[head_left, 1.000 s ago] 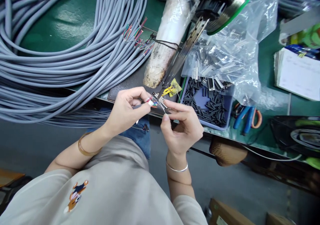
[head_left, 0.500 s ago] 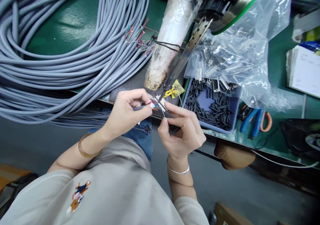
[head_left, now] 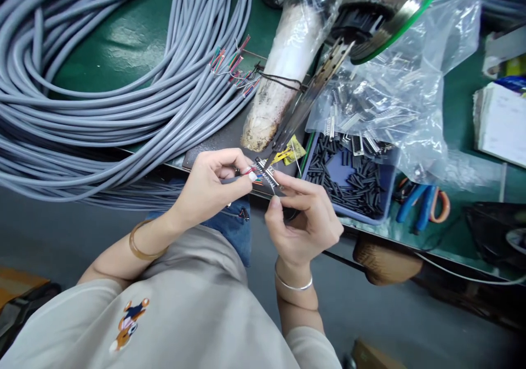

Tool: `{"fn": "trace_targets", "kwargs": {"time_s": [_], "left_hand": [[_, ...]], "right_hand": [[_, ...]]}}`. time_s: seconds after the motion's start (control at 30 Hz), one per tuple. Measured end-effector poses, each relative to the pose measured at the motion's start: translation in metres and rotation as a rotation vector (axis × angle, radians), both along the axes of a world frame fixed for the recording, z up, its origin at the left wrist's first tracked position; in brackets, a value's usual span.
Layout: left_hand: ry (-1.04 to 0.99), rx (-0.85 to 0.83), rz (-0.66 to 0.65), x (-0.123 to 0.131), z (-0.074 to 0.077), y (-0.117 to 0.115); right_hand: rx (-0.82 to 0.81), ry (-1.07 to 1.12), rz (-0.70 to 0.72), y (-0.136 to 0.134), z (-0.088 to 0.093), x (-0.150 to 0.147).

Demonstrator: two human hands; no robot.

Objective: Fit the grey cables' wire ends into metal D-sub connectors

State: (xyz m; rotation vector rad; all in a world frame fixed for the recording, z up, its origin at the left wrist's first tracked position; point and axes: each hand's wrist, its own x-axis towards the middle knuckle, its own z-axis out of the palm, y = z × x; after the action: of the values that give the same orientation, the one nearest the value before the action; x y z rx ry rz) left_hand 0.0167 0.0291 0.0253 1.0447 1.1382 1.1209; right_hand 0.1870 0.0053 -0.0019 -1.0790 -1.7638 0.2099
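Between finger and thumb, my left hand pinches thin coloured wires, red and blue among them. Their ends meet a small metal connector with a row of pins. My right hand is closed, a thin silvery solder wire between thumb and fingers. Its index finger reaches the connector's right end. Over the connector slants a long metal soldering iron, its dark tip close to the pins; whether they touch, I cannot tell. Part of the wires is hidden behind my left fingers.
Grey cables with stripped ends lie coiled at left. A plastic-wrapped white tube hangs beside the iron, below a green-rimmed spool. At right are a blue bin of black sleeves, a clear bag of connectors and blue-handled pliers.
The view has shifted slightly, moving the bench things down and right. The connector has turned a little under the iron's tip; both hands keep their grips.
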Motion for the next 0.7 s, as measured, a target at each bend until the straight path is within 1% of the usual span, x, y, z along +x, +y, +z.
{"fn": "trace_targets", "kwargs": {"time_s": [0.1, 0.2, 0.37, 0.43, 0.57, 0.7], "left_hand": [[-0.041, -0.066, -0.005, -0.0016, -0.0025, -0.0001], [-0.077, -0.111, -0.030, -0.0024, -0.0058, -0.0003], [-0.105, -0.151, -0.074, -0.0035, -0.0081, -0.0010], [-0.105, -0.136, -0.062, -0.0029, -0.0082, -0.0013], [-0.072, -0.077, -0.005, 0.0001, -0.0082, -0.0015], [-0.057, -0.034, 0.029, 0.0021, -0.0090, -0.0015]], "right_hand": [[-0.015, -0.012, 0.010, -0.0009, -0.0012, -0.0006], [-0.020, 0.032, -0.012, -0.0012, -0.0033, -0.0006], [-0.145, 0.148, -0.017, -0.0020, -0.0050, -0.0005], [-0.118, 0.116, -0.021, -0.0021, -0.0049, -0.0010], [-0.005, 0.004, -0.052, -0.0010, -0.0045, -0.0025], [0.006, 0.003, -0.029, 0.0009, -0.0052, -0.0029]]}}
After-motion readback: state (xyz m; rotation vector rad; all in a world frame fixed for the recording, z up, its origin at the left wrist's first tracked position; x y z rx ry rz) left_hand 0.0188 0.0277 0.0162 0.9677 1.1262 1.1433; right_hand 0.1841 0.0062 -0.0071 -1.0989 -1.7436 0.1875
